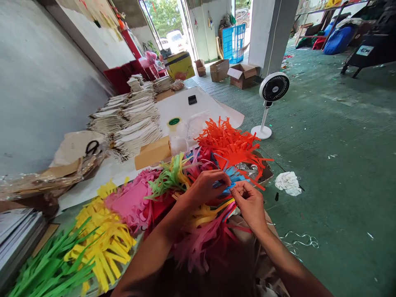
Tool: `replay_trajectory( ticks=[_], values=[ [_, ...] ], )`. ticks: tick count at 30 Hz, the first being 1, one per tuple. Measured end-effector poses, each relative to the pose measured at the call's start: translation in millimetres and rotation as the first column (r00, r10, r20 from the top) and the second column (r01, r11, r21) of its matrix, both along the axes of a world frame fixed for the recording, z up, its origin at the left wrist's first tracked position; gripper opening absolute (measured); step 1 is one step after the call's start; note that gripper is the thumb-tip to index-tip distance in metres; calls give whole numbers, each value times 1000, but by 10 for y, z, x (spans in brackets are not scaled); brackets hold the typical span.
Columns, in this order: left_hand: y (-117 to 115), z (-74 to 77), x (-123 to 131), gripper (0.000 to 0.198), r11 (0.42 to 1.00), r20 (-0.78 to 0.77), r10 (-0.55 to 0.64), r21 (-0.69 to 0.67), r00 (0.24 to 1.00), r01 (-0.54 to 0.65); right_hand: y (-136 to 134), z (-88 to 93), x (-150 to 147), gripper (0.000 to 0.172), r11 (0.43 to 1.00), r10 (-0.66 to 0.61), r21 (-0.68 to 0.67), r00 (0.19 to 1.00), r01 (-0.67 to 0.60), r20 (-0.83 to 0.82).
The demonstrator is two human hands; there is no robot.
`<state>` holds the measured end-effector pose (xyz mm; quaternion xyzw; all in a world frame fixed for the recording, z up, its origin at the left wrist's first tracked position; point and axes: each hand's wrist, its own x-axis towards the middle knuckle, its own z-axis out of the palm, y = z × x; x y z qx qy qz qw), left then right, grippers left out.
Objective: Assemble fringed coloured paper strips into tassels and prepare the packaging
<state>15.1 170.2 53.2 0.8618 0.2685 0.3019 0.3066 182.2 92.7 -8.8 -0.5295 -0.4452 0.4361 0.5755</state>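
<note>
My left hand (206,186) and my right hand (251,203) meet over a heap of fringed paper, both pinched on a blue paper fringe strip (230,180). Under them lie mixed strips: yellow (206,214), pink (198,243), green (167,177). An orange fringe pile (230,142) sits just beyond my hands. More piles lie to the left: pink (130,200), yellow (107,243) and green (46,268).
The white table sheet (182,108) holds stacks of beige bundles (133,119), a tape roll (174,122), a cardboard box (153,152), scissors (92,147) and a black phone (192,99). A standing fan (272,88), crumpled paper (288,183) and cardboard boxes (243,75) are on the green floor.
</note>
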Motion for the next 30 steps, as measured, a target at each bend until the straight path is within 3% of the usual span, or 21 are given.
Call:
replay_trajectory(
  ticks=[8, 13, 18, 24, 30],
  values=[
    [-5, 42, -32, 8, 1000, -24, 20, 1, 1000, -20, -12, -20, 4, 30, 1000, 5, 1, 1000, -5, 8],
    [18, 53, -38, 14, 998, -18, -68, -8, 998, 68, -24, -54, 15, 29, 1000, 27, 6, 999, -27, 18],
    [41, 104, -47, 13, 994, -126, -104, -37, 987, 100, -32, -48, 11, 29, 999, 32, 3, 999, -32, 33],
    [11, 103, 1, 12, 996, -247, -19, 83, 969, 41, -24, -25, 2, 29, 1000, 22, 15, 1000, -22, 22],
    [7, 88, -4, 17, 999, -192, -17, 35, 981, 24, -29, -34, 7, 30, 999, 17, 28, 1000, -17, 13]
  ],
)
